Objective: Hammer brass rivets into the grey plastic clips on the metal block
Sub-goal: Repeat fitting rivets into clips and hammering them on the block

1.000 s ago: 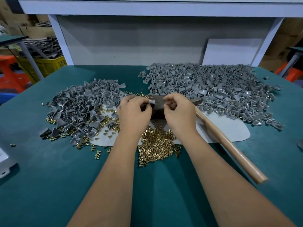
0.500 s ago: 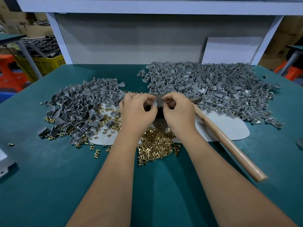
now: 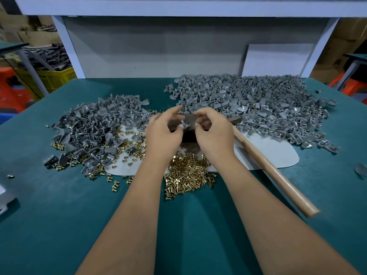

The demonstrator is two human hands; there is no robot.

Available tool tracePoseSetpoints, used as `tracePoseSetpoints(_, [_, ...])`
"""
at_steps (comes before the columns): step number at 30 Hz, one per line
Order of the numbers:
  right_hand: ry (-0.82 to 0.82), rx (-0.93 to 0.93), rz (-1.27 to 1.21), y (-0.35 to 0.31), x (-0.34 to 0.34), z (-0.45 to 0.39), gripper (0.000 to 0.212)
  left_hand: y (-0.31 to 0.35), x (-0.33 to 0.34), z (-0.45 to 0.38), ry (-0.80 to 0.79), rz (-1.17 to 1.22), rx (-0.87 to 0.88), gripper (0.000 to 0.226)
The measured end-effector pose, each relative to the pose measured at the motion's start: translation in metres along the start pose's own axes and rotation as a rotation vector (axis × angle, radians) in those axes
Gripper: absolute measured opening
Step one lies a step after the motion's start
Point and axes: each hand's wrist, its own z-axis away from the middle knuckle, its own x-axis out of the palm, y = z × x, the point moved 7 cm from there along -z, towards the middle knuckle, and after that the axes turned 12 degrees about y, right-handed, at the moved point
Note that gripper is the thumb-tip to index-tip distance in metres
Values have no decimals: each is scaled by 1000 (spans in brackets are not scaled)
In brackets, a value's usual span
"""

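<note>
Both hands have lifted and loosened over the metal block [image 3: 188, 133]; the left hand [image 3: 163, 133] pinches a grey clip [image 3: 183, 124] just above it; the right hand [image 3: 213, 133], fingers curled, may hold a rivet, though I cannot tell; loose brass rivets [image 3: 188, 175] lie nearside of the block, the hammer [image 3: 272, 171] untouched to its right; seating seems unfinished.

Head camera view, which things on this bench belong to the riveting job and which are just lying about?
In the job:
- left hand and right hand, at a grey clip
- metal block
- brass rivets
- clip piles
- hammer handle

Lying about:
- white board
- yellow crate
- orange stools
- white part at the left edge
</note>
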Motion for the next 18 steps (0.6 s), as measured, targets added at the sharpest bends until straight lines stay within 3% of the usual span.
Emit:
tracePoseSetpoints(6, [-69,-105,-18,-10,4,1,46,-2,1,-1,22,44,-26,46])
tracePoseSetpoints(18, [-164,-282,234,-14,10,1,50,-6,13,3,-69,144,-76,43])
